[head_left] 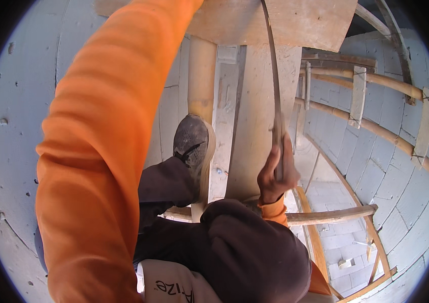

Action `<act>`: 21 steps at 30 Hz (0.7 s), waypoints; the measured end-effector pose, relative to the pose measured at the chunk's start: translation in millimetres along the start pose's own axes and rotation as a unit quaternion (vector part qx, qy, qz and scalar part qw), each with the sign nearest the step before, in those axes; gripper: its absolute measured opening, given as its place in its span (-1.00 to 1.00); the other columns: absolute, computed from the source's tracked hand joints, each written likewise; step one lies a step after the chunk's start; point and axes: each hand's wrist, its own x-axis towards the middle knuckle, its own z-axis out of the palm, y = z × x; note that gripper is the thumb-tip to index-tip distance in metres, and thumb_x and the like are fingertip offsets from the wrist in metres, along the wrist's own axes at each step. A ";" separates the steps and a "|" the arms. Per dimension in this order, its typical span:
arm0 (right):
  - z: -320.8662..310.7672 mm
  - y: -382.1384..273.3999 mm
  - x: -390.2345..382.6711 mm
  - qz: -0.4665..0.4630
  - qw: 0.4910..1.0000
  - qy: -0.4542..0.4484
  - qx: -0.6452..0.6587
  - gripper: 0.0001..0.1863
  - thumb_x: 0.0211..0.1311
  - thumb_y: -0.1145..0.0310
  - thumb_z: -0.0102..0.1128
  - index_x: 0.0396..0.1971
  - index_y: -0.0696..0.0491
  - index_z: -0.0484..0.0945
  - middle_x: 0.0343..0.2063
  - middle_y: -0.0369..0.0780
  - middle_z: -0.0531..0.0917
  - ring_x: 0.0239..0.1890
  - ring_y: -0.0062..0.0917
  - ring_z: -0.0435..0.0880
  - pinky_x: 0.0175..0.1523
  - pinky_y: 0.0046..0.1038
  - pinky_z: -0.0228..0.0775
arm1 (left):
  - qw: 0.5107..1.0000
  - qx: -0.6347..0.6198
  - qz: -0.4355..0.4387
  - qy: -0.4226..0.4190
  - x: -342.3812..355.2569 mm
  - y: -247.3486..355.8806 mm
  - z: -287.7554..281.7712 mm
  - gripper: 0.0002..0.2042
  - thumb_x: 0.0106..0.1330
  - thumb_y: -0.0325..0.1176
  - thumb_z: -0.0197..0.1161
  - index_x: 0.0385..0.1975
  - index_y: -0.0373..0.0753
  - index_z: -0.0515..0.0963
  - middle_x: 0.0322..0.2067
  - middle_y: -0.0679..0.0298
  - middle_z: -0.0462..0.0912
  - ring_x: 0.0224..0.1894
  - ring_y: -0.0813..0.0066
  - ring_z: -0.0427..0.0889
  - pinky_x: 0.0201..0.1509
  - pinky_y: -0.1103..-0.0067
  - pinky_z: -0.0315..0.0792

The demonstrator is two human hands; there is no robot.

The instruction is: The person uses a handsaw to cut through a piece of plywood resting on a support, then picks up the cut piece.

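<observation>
Saw blade [273, 76] is what the right hand [276, 174] has hold of: a long, thin, curved strip that runs from the fist straight up past the edge of the plywood sheet [295, 20] at the top of the view. The fingers [289, 170] are wrapped tight around its lower end, which looks like the handle, clenched with the thumb on the left side of it. So the blade sits inside the fist and sticks up out of the top, lying just in front of the wide vertical plank [255, 116].

Left hand isn't visible at all. The orange sleeve [103, 151] goes up and out of the top of the picture, so no telling whether it's gripping something up there or hanging loose.

How far along? Honestly hard to say. I can't see any cut line or kerf in the plank or the plywood, and the spot where the blade meets the wood is out of view, so my guess is cutting is underway or only beginning, with most of it left.

The person is perched up high, with a dusty shoe [192, 141] braced against a round pole [202, 81], dark trousers [234, 247] below, and wooden ladder-like scaffolding [376, 126] against the grey block wall [17, 126].
</observation>
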 end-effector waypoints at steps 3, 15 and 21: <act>39.3 -23.3 105.5 -0.014 0.999 0.029 0.038 -0.67 0.36 0.52 0.30 0.10 0.21 0.66 -0.36 -0.03 0.80 -0.47 -0.55 0.79 -0.38 -0.56 0.55 | 1.000 -0.009 -0.004 0.000 4.5 4.1 5.0 0.07 -0.35 -0.02 0.77 0.18 -0.39 0.28 0.18 -0.08 0.47 0.32 -0.04 0.39 0.35 0.10 0.25; 10.9 -3.5 34.7 0.025 0.999 -0.010 0.038 -0.63 0.38 0.52 0.25 0.15 0.30 0.59 -0.27 0.02 0.80 -0.40 -0.46 0.84 -0.35 -0.51 0.58 | 1.000 0.001 0.001 0.011 5.2 -0.7 0.9 0.12 -0.38 -0.04 0.78 0.22 -0.41 0.25 0.17 -0.12 0.47 0.29 -0.09 0.41 0.35 0.08 0.25; 38.7 -7.3 61.4 0.015 0.997 0.001 0.070 -0.64 0.37 0.52 0.28 0.13 0.25 0.63 -0.32 -0.03 0.80 -0.53 -0.54 0.77 -0.45 -0.55 0.51 | 0.999 -0.006 -0.020 -0.031 0.9 -8.3 7.0 0.10 -0.38 -0.05 0.78 0.20 -0.41 0.27 0.16 -0.12 0.48 0.29 -0.08 0.41 0.35 0.09 0.24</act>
